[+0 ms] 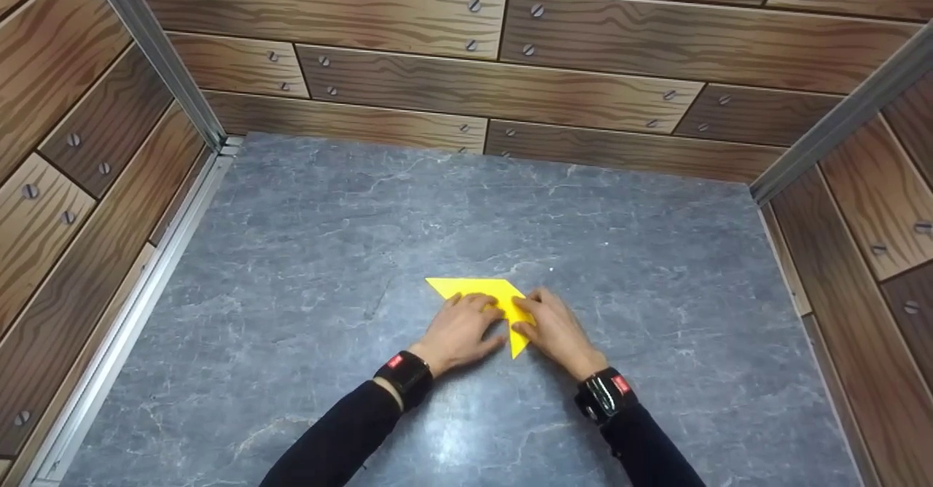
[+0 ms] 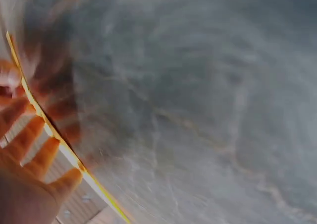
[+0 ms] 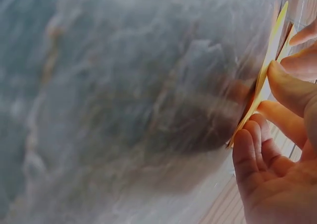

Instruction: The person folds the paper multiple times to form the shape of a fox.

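A folded sheet of yellow paper (image 1: pixel 477 287) lies on the grey marbled tabletop, with one pointed end to the left and another toward the person. My left hand (image 1: pixel 461 330) rests its fingertips on the paper's near edge, thumb stretched to the right. On the right part, my right hand (image 1: pixel 557 326) presses with thumb and index finger set apart. Seen nearly edge-on in the left wrist view, the paper (image 2: pixel 64 142) runs along the left fingertips. In the right wrist view, the right thumb (image 3: pixel 290 87) touches the paper (image 3: pixel 270 58), whose layers part slightly at one end.
Wood-patterned panels (image 1: pixel 583 97) with printed screws enclose the grey tabletop (image 1: pixel 350 217) at the back and both sides. Metal posts (image 1: pixel 157 49) stand at the back corners. A black band is strapped round each wrist, over dark sleeves (image 1: pixel 339 436).
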The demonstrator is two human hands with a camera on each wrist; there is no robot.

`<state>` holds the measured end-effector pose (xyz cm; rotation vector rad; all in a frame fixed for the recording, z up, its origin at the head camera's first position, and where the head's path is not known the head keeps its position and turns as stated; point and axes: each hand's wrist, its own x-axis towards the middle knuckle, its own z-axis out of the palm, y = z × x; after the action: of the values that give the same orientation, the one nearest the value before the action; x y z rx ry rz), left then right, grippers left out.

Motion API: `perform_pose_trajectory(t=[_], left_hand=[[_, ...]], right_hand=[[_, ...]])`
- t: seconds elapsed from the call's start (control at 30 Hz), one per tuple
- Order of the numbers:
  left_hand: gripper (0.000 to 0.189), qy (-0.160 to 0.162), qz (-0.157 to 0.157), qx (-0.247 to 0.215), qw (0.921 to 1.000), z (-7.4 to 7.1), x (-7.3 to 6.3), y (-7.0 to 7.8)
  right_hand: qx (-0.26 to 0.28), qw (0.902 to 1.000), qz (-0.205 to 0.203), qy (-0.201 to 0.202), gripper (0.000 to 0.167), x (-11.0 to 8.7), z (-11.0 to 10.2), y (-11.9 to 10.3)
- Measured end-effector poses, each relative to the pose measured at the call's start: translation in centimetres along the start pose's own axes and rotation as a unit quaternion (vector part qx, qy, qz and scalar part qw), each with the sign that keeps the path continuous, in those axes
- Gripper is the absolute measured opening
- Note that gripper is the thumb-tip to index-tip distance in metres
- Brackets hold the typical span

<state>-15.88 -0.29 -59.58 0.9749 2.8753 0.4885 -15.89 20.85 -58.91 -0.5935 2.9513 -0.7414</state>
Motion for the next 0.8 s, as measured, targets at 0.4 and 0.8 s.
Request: perform_pose_trajectory(t=[0.4,0.8], left_hand=[[0.046,0.069,-0.156,0.013,0.9853,-1.4,1.2,-3.6],[0.054,-0.006,-0.182,0.036,0.9826,-3.1,2.1,-3.5]], right_hand=[[0.018,0.9979,0.051,-0.036,0.059,0.2,-0.5,-0.2],[0.026,0.9953,0.060,-0.072,0.062,0.8,-0.8,-0.4]])
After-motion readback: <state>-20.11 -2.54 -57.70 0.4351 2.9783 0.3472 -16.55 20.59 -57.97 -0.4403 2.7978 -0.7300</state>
